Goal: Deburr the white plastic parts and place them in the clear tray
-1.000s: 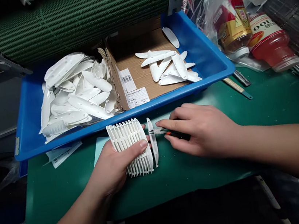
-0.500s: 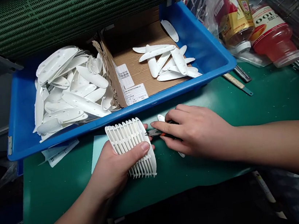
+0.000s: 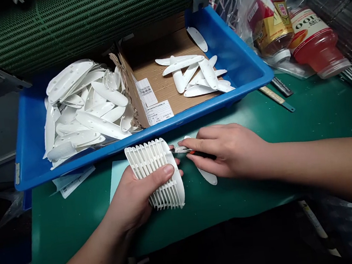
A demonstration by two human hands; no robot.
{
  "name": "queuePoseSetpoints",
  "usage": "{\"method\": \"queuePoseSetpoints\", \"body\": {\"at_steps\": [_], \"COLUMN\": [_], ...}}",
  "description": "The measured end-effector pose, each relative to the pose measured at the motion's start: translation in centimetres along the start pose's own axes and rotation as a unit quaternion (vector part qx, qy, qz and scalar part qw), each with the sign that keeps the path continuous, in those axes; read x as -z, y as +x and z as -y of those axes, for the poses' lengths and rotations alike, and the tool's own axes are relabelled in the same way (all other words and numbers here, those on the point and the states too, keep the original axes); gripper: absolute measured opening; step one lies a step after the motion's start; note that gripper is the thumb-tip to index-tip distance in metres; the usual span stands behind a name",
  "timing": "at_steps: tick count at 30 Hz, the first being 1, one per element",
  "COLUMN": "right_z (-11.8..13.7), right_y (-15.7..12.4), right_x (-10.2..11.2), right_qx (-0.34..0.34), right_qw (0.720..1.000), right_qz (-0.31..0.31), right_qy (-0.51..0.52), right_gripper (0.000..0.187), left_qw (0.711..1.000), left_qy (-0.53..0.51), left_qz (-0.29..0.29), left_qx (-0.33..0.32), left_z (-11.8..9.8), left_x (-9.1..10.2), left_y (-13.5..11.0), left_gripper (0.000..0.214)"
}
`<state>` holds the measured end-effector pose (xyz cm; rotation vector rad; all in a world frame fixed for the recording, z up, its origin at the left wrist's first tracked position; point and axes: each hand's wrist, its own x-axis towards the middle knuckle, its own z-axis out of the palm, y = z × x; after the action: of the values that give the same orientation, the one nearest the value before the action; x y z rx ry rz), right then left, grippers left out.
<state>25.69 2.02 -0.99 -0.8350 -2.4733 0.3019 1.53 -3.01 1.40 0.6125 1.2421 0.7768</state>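
Note:
My left hand (image 3: pixel 135 191) is closed around a white slatted plastic part (image 3: pixel 179 190), with the thumb across its thin curved slats. It is held just above the table, its smooth end plate facing right. In my right hand (image 3: pixel 233 152) is a pair of small cutting pliers (image 3: pixel 183 149) with black and red handles. Their jaw tips meet the end plate's upper right edge; whether the jaws bite on anything is too small to tell. Under the right hand lies a long white oval piece (image 3: pixel 208 177), partly hidden by the fingers.
A blue bin (image 3: pixel 190 116) stands behind my hands, split by a cardboard divider (image 3: pixel 135 98). White oval pieces (image 3: pixel 90 121) heap up on its left, several more (image 3: pixel 209 73) lie on its right. A green conveyor belt (image 3: pixel 84 23) overhangs it. Bottles (image 3: pixel 313 44) and a knife (image 3: pixel 277 98) lie right.
The pliers and right hand have shifted slightly, showing more of the loose white piece beneath. The left hand keeps the same hold. The whole view has shifted a little.

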Motion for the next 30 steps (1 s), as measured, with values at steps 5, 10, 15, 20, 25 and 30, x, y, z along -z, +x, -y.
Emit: {"method": "queuePoseSetpoints", "body": {"at_steps": [5,10,15,20,25,30], "right_z": [-0.2,0.0,0.4,0.7,0.8,1.0], "right_y": [0.0,-0.2,-0.1,0.1,0.1,0.0], "right_x": [0.0,0.0,0.2,0.1,-0.1,-0.3], "right_qx": [-0.037,-0.034,-0.022,-0.006,-0.013,0.003], "right_qw": [0.999,0.999,0.999,0.997,0.995,0.993], "right_qz": [-0.010,0.002,0.028,0.065,0.079,0.076], "right_qy": [0.011,0.009,-0.014,-0.041,-0.059,-0.088], "right_gripper": [0.035,0.036,0.036,0.038,0.039,0.037], "left_qw": [1.000,1.000,1.000,0.999,0.999,0.999], "left_qy": [0.009,0.012,0.026,0.034,0.038,0.042], "left_qz": [0.005,0.000,0.006,0.006,0.015,0.011], "left_qx": [0.002,-0.007,-0.015,-0.010,-0.018,-0.026], "left_z": [0.1,0.2,0.1,0.5,0.7,0.5], "left_x": [0.0,0.1,0.1,0.4,0.5,0.3], "left_y": [0.2,0.2,0.2,0.0,-0.2,-0.2], "left_gripper": [0.061,0.073,0.070,0.077,0.064,0.069]}}
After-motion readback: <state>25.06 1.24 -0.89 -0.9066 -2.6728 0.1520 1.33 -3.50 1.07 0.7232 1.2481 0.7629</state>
